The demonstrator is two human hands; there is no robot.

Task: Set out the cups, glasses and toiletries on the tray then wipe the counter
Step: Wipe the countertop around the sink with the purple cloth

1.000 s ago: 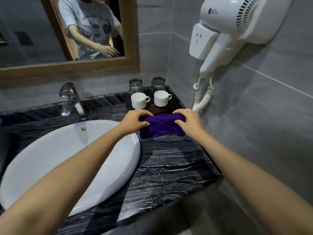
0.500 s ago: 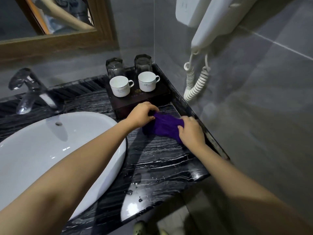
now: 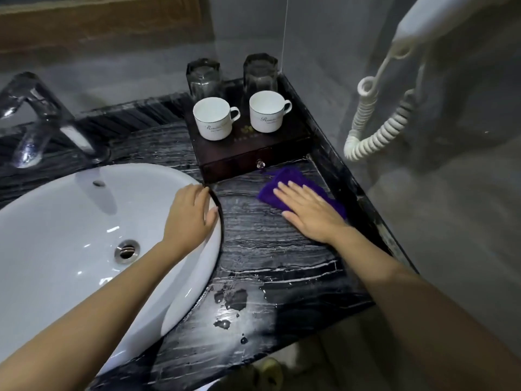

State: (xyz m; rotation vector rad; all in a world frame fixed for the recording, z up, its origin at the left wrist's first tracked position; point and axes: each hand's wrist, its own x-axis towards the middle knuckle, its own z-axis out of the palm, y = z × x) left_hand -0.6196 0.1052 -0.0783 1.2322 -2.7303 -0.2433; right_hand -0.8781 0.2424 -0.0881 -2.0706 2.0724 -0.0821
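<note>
A dark wooden tray point(image 3: 296, 131) with a small drawer knob stands in the counter's back right corner. On it are two white cups, the left cup point(image 3: 212, 118) and the right cup point(image 3: 267, 110), with two upturned glasses, the left glass point(image 3: 203, 77) and the right glass point(image 3: 260, 71), behind them. A purple cloth point(image 3: 284, 179) lies flat on the black marble counter point(image 3: 267, 249) just in front of the tray. My right hand point(image 3: 308, 211) presses flat on the cloth, fingers spread. My left hand point(image 3: 191, 214) rests open on the rim of the white basin point(image 3: 70, 235).
A chrome tap point(image 3: 36, 122) stands behind the basin. A wall hair dryer's coiled white cord point(image 3: 375, 131) hangs at the right above the counter edge. Water drops point(image 3: 231, 300) sit on the counter's front part. A grey tiled wall bounds the right side.
My left hand has let go of the cloth and moved left onto the basin rim. My right hand has flattened on the cloth. The view has tilted further down.
</note>
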